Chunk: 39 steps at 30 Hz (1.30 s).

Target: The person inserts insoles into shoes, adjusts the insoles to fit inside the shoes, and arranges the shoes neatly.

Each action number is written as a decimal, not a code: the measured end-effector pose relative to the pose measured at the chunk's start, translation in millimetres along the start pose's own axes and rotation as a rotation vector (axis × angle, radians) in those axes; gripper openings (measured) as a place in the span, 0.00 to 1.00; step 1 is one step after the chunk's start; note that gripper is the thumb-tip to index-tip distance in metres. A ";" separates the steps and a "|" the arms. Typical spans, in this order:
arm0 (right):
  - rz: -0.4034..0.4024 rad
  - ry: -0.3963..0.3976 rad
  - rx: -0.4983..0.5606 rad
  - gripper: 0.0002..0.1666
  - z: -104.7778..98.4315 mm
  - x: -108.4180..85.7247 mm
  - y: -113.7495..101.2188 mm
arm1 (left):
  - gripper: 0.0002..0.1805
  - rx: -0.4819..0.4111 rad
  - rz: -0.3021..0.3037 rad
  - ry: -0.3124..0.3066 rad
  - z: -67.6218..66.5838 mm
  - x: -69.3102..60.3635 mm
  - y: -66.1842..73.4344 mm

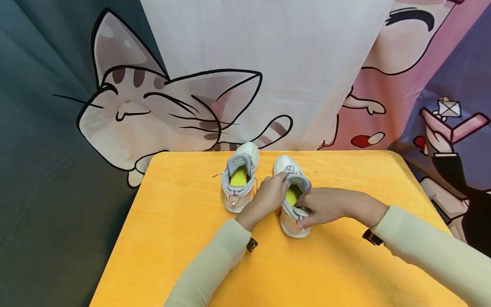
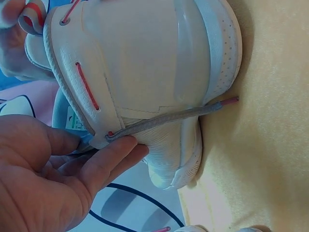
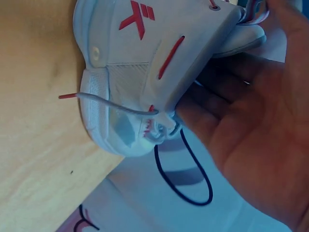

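Two pale sneakers with yellow-green insoles stand side by side, toes away from me. The right sneaker (image 1: pixel 288 221) is between my hands. At its lace area, the left hand (image 1: pixel 271 192) pinches the upper's edge by the tongue; in the left wrist view its fingers lie beside a loose grey lace (image 2: pixel 164 118) with a pink tip. My right hand (image 1: pixel 326 204) grips the heel collar, thumb outside at the back and fingers inside the opening, their tips hidden. A red mark (image 3: pixel 136 20) shows on the sneaker's side in the right wrist view. The left sneaker (image 1: pixel 237 200) is untouched.
Both sneakers are on a yellow table (image 1: pixel 184 256), near its far edge. Behind the table hangs a cloth (image 1: pixel 307 51) printed with a cartoon cat and figures. A dark band is at each wrist. Loose laces stick out from the left sneaker's sides.
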State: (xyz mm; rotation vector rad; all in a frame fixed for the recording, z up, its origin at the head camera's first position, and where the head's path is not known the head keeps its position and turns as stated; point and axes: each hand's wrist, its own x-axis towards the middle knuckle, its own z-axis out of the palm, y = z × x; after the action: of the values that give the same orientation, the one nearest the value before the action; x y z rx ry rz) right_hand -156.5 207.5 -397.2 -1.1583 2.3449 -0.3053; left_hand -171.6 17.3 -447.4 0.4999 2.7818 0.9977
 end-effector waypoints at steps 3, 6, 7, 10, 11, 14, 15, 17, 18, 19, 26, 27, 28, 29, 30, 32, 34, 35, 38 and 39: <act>0.077 -0.133 0.039 0.25 -4.0 12.4 -1.3 | 0.21 -0.004 0.000 -0.004 -0.9 -0.3 -0.5; 0.148 -0.255 0.062 0.28 -6.3 25.0 -0.4 | 0.20 -0.022 0.000 -0.012 -1.4 0.1 -1.0; 0.168 -0.288 0.072 0.29 -6.5 29.1 0.7 | 0.20 -0.026 0.001 -0.015 -1.5 0.3 -1.1; 0.207 -0.349 0.106 0.28 -5.9 38.5 3.7 | 0.21 -0.022 -0.001 -0.021 -1.8 0.8 -0.8; 0.207 -0.356 0.114 0.28 -5.7 40.3 4.5 | 0.21 -0.012 -0.003 -0.019 -2.1 0.8 -0.4; 0.204 -0.353 0.135 0.27 -4.1 43.0 6.1 | 0.21 0.021 -0.012 -0.012 -2.8 0.7 0.1; 0.202 -0.346 0.138 0.26 -3.3 43.0 6.4 | 0.21 0.030 -0.015 -0.010 -2.9 0.7 0.1; 0.197 -0.328 0.139 0.26 -1.3 41.7 6.7 | 0.22 0.036 -0.016 -0.014 -2.9 0.5 0.0; 0.201 -0.316 0.137 0.26 -0.1 40.5 6.8 | 0.22 0.034 -0.016 -0.017 -2.6 0.6 -0.1; 0.196 -0.301 0.134 0.26 1.0 38.9 6.7 | 0.22 0.031 -0.015 -0.019 -2.3 0.6 -0.1; 0.120 -0.159 0.102 0.27 -1.5 19.9 2.6 | 0.23 0.010 -0.008 -0.020 0.9 1.0 0.1; 0.114 -0.147 0.095 0.27 -3.5 16.5 1.8 | 0.23 0.008 -0.008 -0.021 1.3 1.0 0.1; 0.104 -0.138 0.087 0.26 -5.8 13.0 1.1 | 0.22 0.008 -0.008 -0.020 1.6 1.2 0.1; 0.094 -0.129 0.075 0.25 -8.1 9.7 0.5 | 0.22 0.011 -0.010 -0.019 1.7 1.2 0.1; 0.084 -0.123 0.065 0.25 -10.4 6.7 0.1 | 0.22 0.016 -0.009 -0.016 1.7 1.4 0.1; 0.072 -0.117 0.045 0.25 -14.2 1.9 -0.6 | 0.22 0.023 -0.010 -0.012 1.5 1.6 0.1; 0.063 -0.113 0.034 0.25 -17.0 -1.1 -0.8 | 0.22 0.027 -0.008 -0.009 1.2 1.8 0.0; 0.057 -0.109 0.034 0.25 -17.9 -1.7 -0.8 | 0.22 0.027 -0.009 -0.010 1.1 1.8 -0.1; 0.044 -0.106 0.042 0.24 -17.7 -0.6 0.1 | 0.23 0.027 -0.010 -0.018 0.9 1.8 -0.4; 0.042 -0.109 0.048 0.23 -17.2 0.6 0.2 | 0.23 0.028 -0.011 -0.020 0.9 1.7 -0.4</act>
State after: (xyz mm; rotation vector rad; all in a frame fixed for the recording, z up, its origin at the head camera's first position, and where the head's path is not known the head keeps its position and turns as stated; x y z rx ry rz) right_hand -166.1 206.7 -382.9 -1.0748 2.2517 -0.2746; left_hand -173.0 18.1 -448.4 0.4946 2.7813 0.9474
